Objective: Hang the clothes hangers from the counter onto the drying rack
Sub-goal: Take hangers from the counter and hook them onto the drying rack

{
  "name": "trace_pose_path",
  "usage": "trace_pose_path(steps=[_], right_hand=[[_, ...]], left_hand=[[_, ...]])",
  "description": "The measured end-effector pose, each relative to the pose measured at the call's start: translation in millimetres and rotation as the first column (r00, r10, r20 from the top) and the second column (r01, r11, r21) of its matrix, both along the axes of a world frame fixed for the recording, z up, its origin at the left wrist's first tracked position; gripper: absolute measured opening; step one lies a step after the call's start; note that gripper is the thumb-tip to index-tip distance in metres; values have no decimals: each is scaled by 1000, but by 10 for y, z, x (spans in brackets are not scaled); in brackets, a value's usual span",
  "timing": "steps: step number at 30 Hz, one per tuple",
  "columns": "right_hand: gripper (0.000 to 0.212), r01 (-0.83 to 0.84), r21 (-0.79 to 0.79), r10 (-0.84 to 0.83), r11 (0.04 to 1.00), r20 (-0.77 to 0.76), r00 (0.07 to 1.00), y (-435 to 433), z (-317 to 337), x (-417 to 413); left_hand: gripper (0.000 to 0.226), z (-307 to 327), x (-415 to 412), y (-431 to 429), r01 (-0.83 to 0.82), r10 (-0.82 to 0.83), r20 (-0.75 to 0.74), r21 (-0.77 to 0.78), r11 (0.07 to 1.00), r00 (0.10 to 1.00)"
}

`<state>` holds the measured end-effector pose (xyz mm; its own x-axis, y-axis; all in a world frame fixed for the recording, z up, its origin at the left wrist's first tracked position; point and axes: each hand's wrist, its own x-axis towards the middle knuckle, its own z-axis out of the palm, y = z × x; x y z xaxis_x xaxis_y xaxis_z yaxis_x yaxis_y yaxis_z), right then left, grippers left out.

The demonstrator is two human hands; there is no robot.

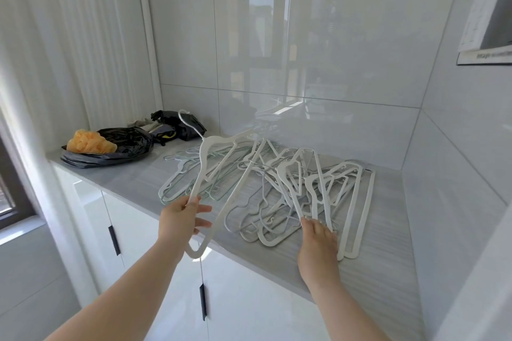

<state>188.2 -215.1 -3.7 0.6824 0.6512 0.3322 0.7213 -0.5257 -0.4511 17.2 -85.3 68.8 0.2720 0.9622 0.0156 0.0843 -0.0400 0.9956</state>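
Note:
Several white and pale green hangers lie in a tangled pile point(279, 185) on the grey counter point(133, 183). My left hand point(182, 219) grips one white hanger point(210, 171) by its left arm and holds it lifted above the counter's front edge, hook pointing up and away. My right hand point(318, 241) lies on the near end of the pile, and its fingers hold one or two white hangers point(313, 196) whose far ends are raised. No drying rack is in view.
A black plastic bag point(110, 149) with an orange mesh sponge point(90, 142) sits at the counter's left end, dark items point(180, 126) behind it. Glossy tiled walls enclose the counter at back and right. White cabinet doors point(155, 255) with dark handles are below.

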Motion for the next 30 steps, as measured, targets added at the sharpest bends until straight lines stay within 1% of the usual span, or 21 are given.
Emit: trace_pose_path(steps=[2,5,9,13,16,19,23,30], right_hand=[[56,-6,-24,5,1000,-4,1000,-11,37,-13],[57,14,-96,-13,995,20,1000,-48,108,-42],[56,62,-129,-56,990,48,997,-97,128,-53],[55,75,-165,-61,983,90,994,-106,148,-97],[55,79,-178,-61,981,104,993,-105,171,-126],[55,66,-170,-49,983,100,994,-98,175,-158],[56,56,-134,-46,989,81,996,-105,192,-165],[55,62,-41,-62,997,3,998,-111,188,-131]], left_hand=[[15,6,-81,27,-2,5,-55,61,998,998],[16,-12,-221,35,-13,25,-113,104,994,993],[19,-40,-509,-33,-37,54,-148,117,992,987],[15,2,-897,-84,-47,77,-196,154,987,977],[21,54,-1132,-144,-44,82,-225,169,985,971],[27,77,-1264,-199,-52,93,-237,177,983,967],[18,49,-1232,-243,-41,79,-257,150,988,963],[18,-55,-949,-254,-39,71,-279,118,992,958]])
